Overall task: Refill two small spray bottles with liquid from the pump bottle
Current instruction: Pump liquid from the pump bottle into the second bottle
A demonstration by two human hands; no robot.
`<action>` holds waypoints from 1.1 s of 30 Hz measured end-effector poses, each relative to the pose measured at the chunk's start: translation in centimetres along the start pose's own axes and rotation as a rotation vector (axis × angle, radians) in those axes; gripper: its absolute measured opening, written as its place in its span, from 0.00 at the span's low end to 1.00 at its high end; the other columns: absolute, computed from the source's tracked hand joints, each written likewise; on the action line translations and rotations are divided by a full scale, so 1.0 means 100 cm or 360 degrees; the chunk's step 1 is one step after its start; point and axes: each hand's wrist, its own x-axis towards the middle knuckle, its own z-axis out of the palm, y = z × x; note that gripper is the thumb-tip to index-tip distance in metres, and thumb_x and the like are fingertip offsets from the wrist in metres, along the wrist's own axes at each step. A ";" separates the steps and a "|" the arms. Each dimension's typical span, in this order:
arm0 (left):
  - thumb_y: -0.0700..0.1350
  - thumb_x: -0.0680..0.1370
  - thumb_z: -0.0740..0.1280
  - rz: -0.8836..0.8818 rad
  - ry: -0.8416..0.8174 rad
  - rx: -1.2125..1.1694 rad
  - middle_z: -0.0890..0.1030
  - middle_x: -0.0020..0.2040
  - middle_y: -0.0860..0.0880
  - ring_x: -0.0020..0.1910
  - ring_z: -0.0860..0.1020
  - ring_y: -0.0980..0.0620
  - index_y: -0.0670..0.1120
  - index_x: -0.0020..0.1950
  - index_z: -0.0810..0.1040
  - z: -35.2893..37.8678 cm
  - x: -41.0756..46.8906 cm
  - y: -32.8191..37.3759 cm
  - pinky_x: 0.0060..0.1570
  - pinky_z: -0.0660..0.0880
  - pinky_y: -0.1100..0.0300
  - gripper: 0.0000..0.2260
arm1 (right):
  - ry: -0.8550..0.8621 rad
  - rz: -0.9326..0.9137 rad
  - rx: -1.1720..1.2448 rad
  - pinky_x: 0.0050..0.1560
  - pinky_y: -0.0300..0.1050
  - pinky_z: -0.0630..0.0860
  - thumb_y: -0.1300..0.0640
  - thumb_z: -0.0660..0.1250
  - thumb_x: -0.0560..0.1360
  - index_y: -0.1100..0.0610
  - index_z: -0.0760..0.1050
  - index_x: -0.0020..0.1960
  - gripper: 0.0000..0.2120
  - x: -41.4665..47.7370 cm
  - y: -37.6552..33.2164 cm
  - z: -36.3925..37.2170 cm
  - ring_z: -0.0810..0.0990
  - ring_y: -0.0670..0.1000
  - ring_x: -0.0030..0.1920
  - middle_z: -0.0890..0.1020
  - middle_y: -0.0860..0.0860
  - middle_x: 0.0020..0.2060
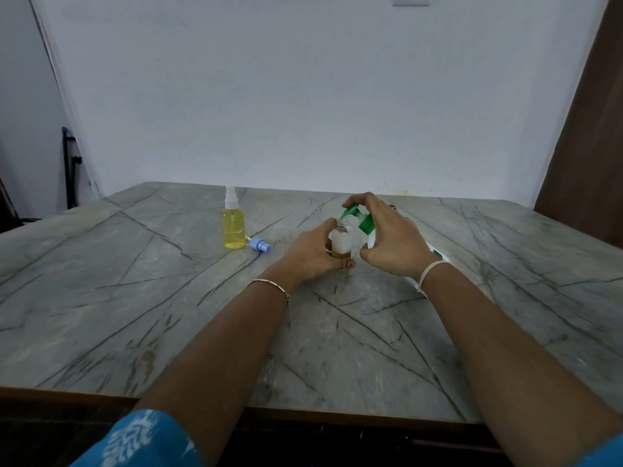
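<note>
- Far left on the marble-look table (pixel 141 298): 1 small spray bottle (pixel 233 227), full of yellow liquid with its white sprayer on, standing upright. Looks done to me.
- Just right of it, touching or nearly so, a loose blue sprayer cap (pixel 261 245) lies on its side. Pretty sure it belongs to bottle number 2.
- Left hand (pixel 313 252) is wrapped around the second small spray bottle (pixel 341 242), open neck up, only a bit of yellow at the bottom. Tiny light plastic, so it'll tip easily; holding it low around the body like this is the way to go. Might get slick if liquid dribbles down.
- Right hand (pixel 387 237) is curled over the green pump head (pixel 354 214) of the pump bottle (pixel 438 254), nozzle right above the open neck. The bottle is tilted over and mostly hidden by the hand.
- The pump bottle is the heavier one, I'd guess, so steady its body and press slowly, since that neck is a narrow target.
</note>
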 end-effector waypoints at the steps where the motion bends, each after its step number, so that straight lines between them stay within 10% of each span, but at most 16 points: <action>1: 0.49 0.70 0.75 -0.0004 -0.0004 0.0003 0.77 0.63 0.46 0.56 0.77 0.49 0.49 0.69 0.65 0.000 0.000 0.000 0.52 0.68 0.62 0.31 | 0.0000 0.0002 -0.0003 0.53 0.60 0.76 0.58 0.71 0.64 0.41 0.62 0.61 0.31 0.000 0.000 0.000 0.76 0.49 0.52 0.73 0.39 0.54; 26: 0.50 0.71 0.74 0.0009 0.0000 0.0081 0.76 0.65 0.45 0.58 0.76 0.48 0.47 0.73 0.62 0.001 0.000 0.003 0.52 0.67 0.63 0.35 | -0.0013 0.0014 -0.0029 0.51 0.58 0.78 0.60 0.72 0.63 0.43 0.62 0.59 0.30 0.002 0.000 -0.002 0.76 0.49 0.51 0.73 0.41 0.52; 33: 0.49 0.71 0.74 0.0029 0.0014 0.0057 0.77 0.64 0.46 0.53 0.77 0.52 0.47 0.72 0.63 0.000 -0.001 0.002 0.51 0.67 0.64 0.33 | -0.0158 0.0118 0.0131 0.42 0.56 0.80 0.62 0.72 0.62 0.39 0.53 0.70 0.45 0.001 0.002 -0.010 0.78 0.50 0.43 0.78 0.51 0.47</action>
